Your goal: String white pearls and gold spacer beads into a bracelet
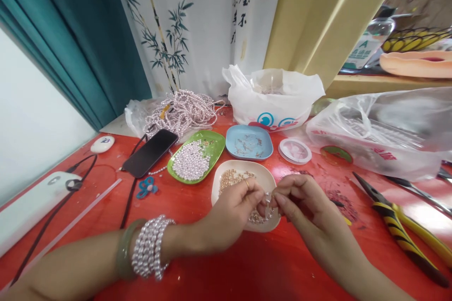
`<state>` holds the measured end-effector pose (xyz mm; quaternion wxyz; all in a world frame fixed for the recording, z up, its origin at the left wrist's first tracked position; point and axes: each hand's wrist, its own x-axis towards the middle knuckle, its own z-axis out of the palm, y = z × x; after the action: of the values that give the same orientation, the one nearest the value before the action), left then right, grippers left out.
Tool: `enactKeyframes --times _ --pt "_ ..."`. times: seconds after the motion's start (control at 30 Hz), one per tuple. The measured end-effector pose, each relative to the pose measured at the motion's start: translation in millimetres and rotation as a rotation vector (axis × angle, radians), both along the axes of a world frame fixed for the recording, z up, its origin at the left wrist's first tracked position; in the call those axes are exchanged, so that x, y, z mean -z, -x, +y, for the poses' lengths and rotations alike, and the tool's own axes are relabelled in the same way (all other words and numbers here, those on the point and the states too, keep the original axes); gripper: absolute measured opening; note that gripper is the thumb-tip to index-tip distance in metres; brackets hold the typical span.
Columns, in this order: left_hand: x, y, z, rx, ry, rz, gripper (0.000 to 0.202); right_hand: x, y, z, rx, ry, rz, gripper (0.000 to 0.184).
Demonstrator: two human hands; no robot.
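Over the cream plate (pixel 216 187), my left hand (pixel 226 214) pinches a short strand of small pearly beads (pixel 267 199) between thumb and forefinger. My right hand (pixel 312 211) is closed in a pinch at the strand's other side, fingertips close to the left ones; any thread is too fine to see. Gold beads (pixel 229 178) lie on the plate's left, and paler beads show below my fingers, partly hidden. Pearl bracelets (pixel 151 247) and a green bangle (pixel 126 249) ring my left forearm.
Behind stand a green plate of pearl beads (pixel 190 162), a blue plate (pixel 231 143) with small metal findings, and a clear spool (pixel 295 151). Pliers (pixel 393 218) lie right. At left are a phone (pixel 151 153), cables and a white power bank (pixel 38 207). Bead strands (pixel 187 110) and plastic bags (pixel 271 99) line the back.
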<state>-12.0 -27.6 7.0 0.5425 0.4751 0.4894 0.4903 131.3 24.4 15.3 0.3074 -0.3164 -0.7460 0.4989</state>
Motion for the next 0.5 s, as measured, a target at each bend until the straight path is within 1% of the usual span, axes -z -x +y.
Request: enactKeyframes --times 0.13,0.27,0.33,0.5 --pt "3.4 0.5 2.6 -0.008 0.004 -0.066 0.02 1.6 -0.8 -0.8 0.008 0.007 0.003 0.005" --pt "3.3 0.0 3.5 -0.007 0.02 -0.112 0.021 1.5 -0.9 -2.0 0.013 -0.052 -0.02 0.005" --pt "2.7 -0.6 3.3 0.004 0.04 -0.129 0.021 0.3 -0.7 -2.8 0.025 -0.132 -0.047 0.005" --pt "3.0 -1.6 2.6 0.02 0.088 -0.193 0.021 -0.3 -1.8 -3.5 0.076 -0.413 -0.124 0.008"
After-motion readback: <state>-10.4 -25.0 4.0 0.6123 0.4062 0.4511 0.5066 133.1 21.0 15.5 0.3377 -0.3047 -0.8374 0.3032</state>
